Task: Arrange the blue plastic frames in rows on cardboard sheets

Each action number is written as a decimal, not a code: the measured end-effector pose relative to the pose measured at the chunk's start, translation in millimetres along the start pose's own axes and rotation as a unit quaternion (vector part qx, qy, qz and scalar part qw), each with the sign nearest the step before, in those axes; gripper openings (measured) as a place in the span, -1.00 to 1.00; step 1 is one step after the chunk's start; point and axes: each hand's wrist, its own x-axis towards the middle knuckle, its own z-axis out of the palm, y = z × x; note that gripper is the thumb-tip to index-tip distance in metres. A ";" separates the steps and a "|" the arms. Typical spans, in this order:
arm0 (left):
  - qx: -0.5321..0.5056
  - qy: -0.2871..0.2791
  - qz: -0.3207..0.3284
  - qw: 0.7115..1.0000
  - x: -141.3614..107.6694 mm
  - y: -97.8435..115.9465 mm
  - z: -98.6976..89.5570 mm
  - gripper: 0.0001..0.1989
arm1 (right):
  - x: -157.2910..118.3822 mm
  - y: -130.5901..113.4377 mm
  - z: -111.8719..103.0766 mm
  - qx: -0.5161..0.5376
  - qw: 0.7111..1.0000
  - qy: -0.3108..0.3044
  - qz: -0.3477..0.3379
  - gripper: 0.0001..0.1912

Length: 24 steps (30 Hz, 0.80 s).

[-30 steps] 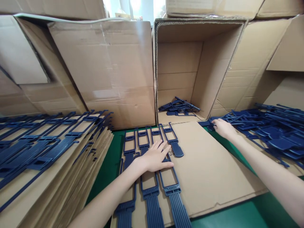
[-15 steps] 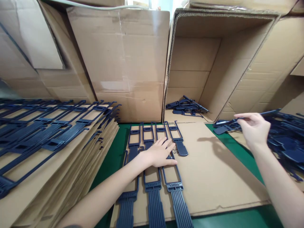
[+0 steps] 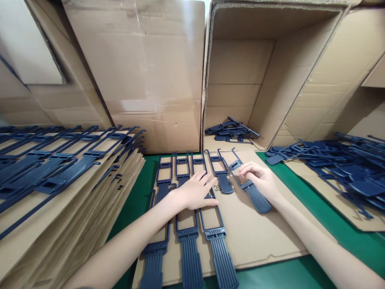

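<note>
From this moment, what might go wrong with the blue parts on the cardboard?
The part in the right hand might catch its neighbour, which is close beside it. The left hand lies spread over several laid parts, so a careless move could shift them. The pile at right is jumbled, so pieces may tangle.

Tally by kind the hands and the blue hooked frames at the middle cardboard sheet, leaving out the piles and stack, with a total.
Left hand and right hand: 2
Blue hooked frames on the cardboard sheet: 7, some partly covered
Blue hooked frame at the right hand: 1
Total: 10
</note>
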 end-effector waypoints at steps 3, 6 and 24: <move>0.000 -0.003 -0.009 1.000 0.4 -0.8 0.7 -0.18 | -0.7 2.6 3.9 -0.053 0.998 0.013 -0.009 -0.81; -0.008 -0.004 -0.016 1.000 0.7 -1.0 1.3 -0.17 | -1.8 9.2 6.2 -0.081 0.995 0.043 0.026 -0.89; 0.010 -0.015 -0.029 0.999 -4.4 6.2 -9.5 -0.17 | -0.8 0.5 10.8 0.153 0.943 0.094 0.279 -0.52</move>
